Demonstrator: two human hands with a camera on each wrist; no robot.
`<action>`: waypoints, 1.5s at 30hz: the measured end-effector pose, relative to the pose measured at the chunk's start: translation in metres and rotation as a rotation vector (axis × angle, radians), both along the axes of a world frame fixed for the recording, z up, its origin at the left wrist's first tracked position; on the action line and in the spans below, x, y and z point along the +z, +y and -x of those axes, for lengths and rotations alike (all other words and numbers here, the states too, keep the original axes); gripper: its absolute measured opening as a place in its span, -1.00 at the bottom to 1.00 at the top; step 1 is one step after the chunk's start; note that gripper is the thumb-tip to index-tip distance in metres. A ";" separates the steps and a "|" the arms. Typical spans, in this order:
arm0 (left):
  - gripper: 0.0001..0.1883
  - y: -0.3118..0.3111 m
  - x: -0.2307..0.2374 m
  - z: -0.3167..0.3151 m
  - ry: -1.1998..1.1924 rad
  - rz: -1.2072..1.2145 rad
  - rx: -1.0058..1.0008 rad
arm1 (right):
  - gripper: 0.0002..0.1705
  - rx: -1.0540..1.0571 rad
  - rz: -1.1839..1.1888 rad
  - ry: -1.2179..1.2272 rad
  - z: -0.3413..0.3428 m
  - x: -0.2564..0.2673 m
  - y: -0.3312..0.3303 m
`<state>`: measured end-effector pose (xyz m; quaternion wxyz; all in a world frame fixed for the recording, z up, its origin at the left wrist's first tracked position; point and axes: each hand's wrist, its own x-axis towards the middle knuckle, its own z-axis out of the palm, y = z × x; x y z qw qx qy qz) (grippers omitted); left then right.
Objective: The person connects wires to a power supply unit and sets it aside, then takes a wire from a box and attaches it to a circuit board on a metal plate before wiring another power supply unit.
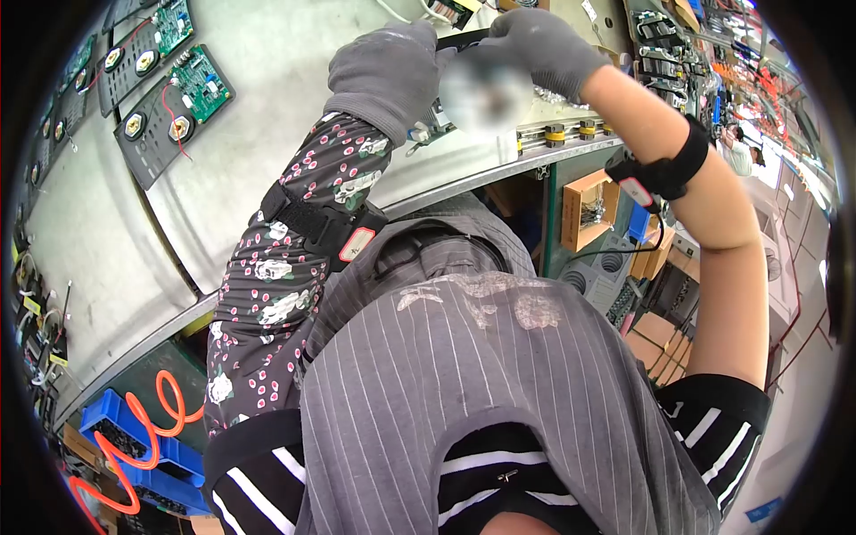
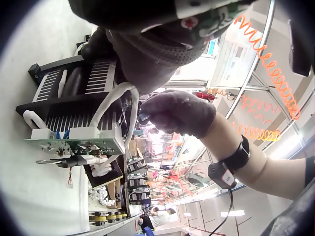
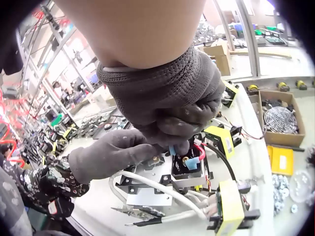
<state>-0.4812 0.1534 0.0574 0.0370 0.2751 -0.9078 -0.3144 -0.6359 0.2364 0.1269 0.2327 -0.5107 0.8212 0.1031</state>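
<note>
Both hands wear grey gloves and meet over an assembly with a finned metal heat sink (image 2: 101, 76), black frames and a green circuit board (image 2: 74, 146). In the right wrist view, my right hand (image 3: 167, 105) pinches a small blue-sleeved terminal (image 3: 172, 150) above a black housing. Another blue sleeve (image 3: 192, 163) on a red wire lies inside that housing. My left hand (image 3: 108, 156) reaches in from the left, fingers extended to the same spot; its fingertips are partly hidden. The head view shows my left hand (image 1: 383, 76) and right hand (image 1: 544, 52) close together, a blurred patch covering the work.
Black panels with green boards (image 1: 204, 82) lie at the left of the bench. Yellow-wrapped transformers (image 3: 231, 206) and white cables surround the assembly. Beyond it stand a cardboard box (image 3: 281, 118) with a fan guard and a yellow tray (image 3: 281, 160). Orange coiled hoses (image 2: 270, 64) hang overhead.
</note>
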 end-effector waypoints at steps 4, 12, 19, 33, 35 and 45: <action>-0.60 0.002 -0.003 -0.002 0.000 0.033 0.010 | -0.65 0.043 0.084 0.174 -0.027 0.003 0.008; -0.60 0.003 -0.007 0.002 0.014 0.041 0.029 | -0.63 -0.073 0.204 0.166 -0.019 -0.013 0.026; -0.60 0.004 -0.006 0.001 0.019 0.064 0.014 | -0.57 -0.227 -0.016 -0.083 -0.017 0.025 0.000; -0.63 0.008 -0.010 0.001 0.005 0.194 -0.004 | -0.67 -0.134 0.157 -0.115 -0.009 -0.007 0.031; -0.62 0.009 -0.009 0.000 -0.002 0.213 -0.020 | -0.70 -0.113 0.222 -0.081 -0.014 -0.011 0.038; -0.62 0.003 -0.002 -0.001 -0.038 0.097 -0.030 | -0.72 -0.039 -0.527 -0.267 0.017 0.007 -0.038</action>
